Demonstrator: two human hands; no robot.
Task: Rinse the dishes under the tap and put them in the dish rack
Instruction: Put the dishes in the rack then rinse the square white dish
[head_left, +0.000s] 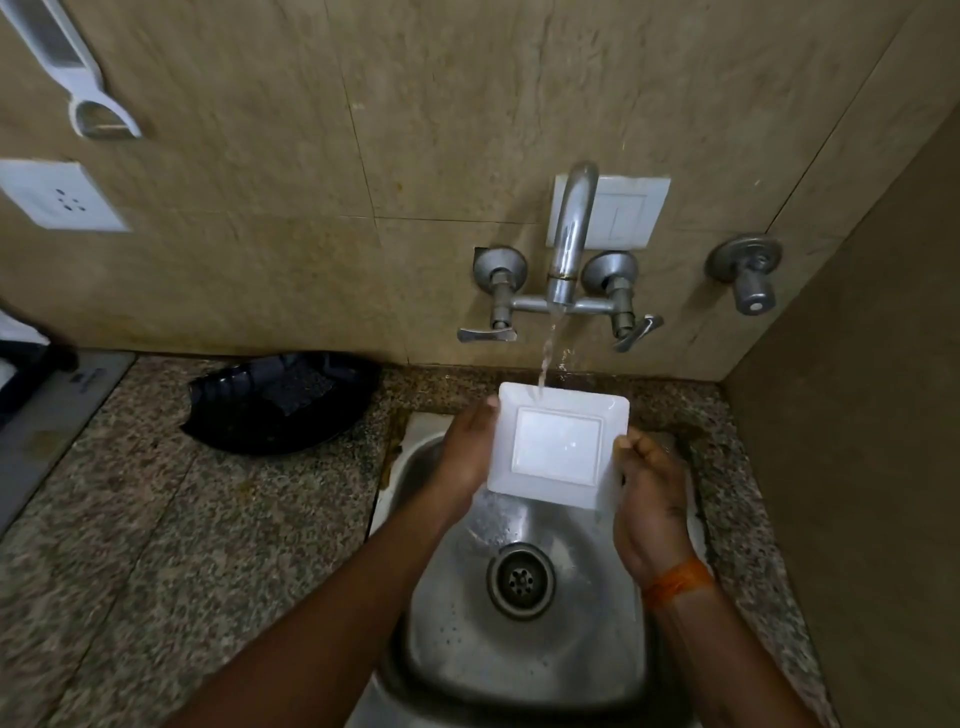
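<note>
A square white plate (558, 446) sits right of centre in the frame, held above the steel sink (524, 644) with its face toward the camera. The left hand (465, 452) grips the plate's left edge, thumb over the rim near the upper corner, the fingers hidden behind the plate. The right hand (649, 499) holds the right edge, its fingers curled round the rim; an orange band (678, 579) circles that wrist. Water (548, 353) runs from the wall-mounted tap (569, 239) in the upper middle of the frame and lands on the plate's top edge. The drain (521, 579) lies below the plate, between the two forearms. Left of the sink, on the speckled granite surface (130, 509), rests a black tray (283, 400) against the tiled wall. A white socket plate (60, 196) is fixed at the far left of the frame, and a white hanging tool (78, 73) at the upper left
</note>
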